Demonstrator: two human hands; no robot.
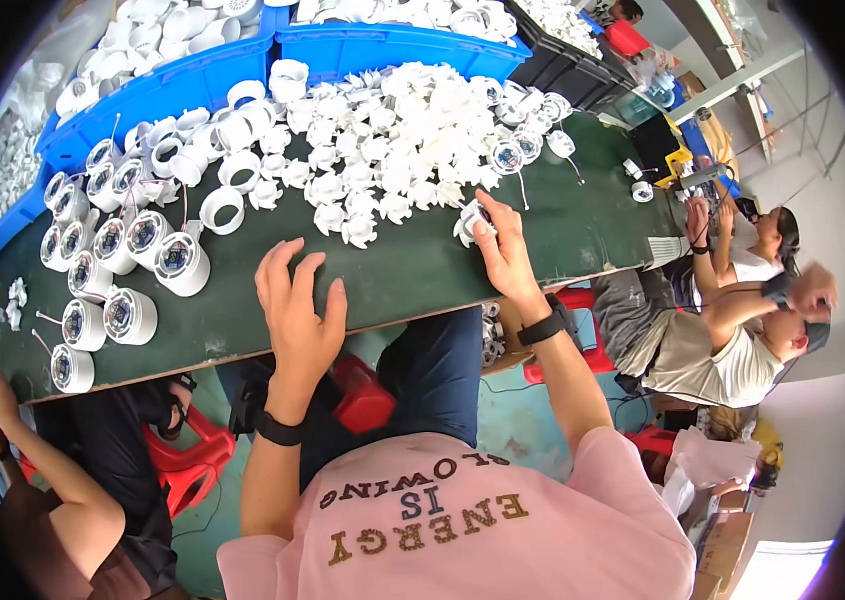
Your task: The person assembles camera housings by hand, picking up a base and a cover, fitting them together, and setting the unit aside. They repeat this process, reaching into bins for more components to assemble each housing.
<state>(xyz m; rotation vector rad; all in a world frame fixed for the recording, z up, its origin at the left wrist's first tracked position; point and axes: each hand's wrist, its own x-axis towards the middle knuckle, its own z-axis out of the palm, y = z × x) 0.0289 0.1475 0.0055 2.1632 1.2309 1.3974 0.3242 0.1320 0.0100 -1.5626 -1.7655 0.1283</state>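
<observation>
My right hand (510, 250) holds a small white plastic fan-shaped piece (466, 226) between thumb and fingers, just above the table's front half. My left hand (301, 315) hovers over the front edge of the table, its fingers apart and nothing in them. Beyond both hands spreads a heap of similar white plastic pieces (393, 130) with pointed tabs. White rings (223, 210) lie to the left of the heap. Farther left stand several white cylindrical housings (182, 265) with round, dark-centred faces, some with thin wires.
Blue bins (393, 50) filled with white parts line the far side of the dark green table (243, 290). Small wired round parts (506, 157) lie right of the heap. People work at both sides, near red stools (193, 460).
</observation>
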